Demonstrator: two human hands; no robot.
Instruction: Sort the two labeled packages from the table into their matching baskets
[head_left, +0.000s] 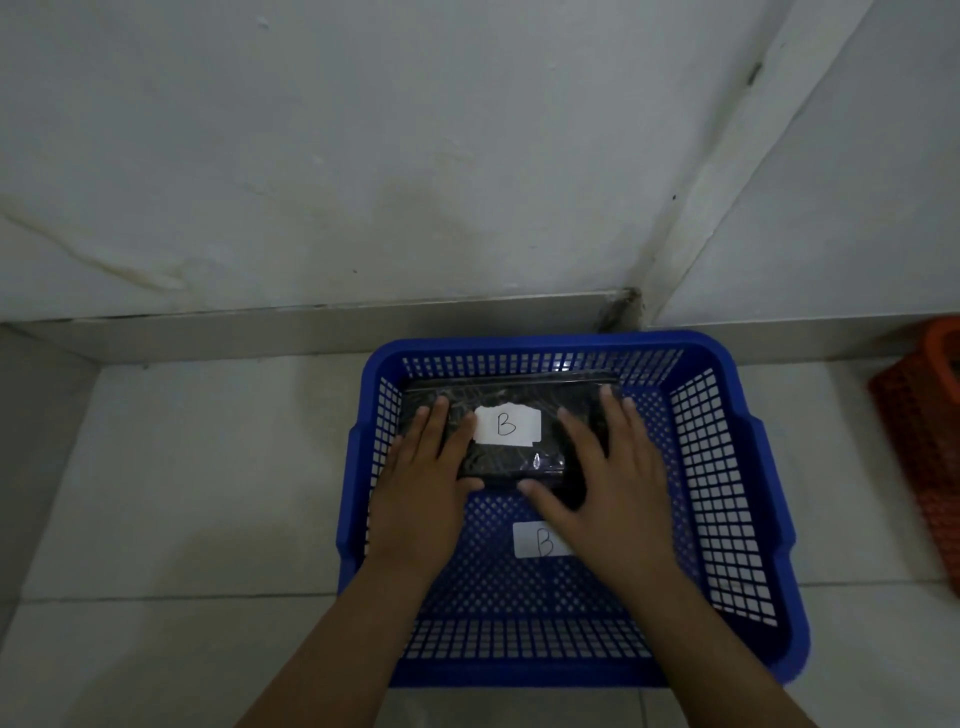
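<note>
A black shiny package (506, 402) with a white label marked B lies inside the blue basket (748, 467), against its far wall. The basket's floor carries its own white B label (535, 540), partly covered by my right hand. My left hand (423, 488) lies on the package's left end, fingers spread on top and thumb at its near edge. My right hand (608, 478) lies on the right end the same way. Both hands hold the package between them.
The blue basket stands on a pale tiled floor (182, 493) near a wall corner with a low skirting. An orange basket (930, 447) is cut off by the right frame edge. No other package is in view.
</note>
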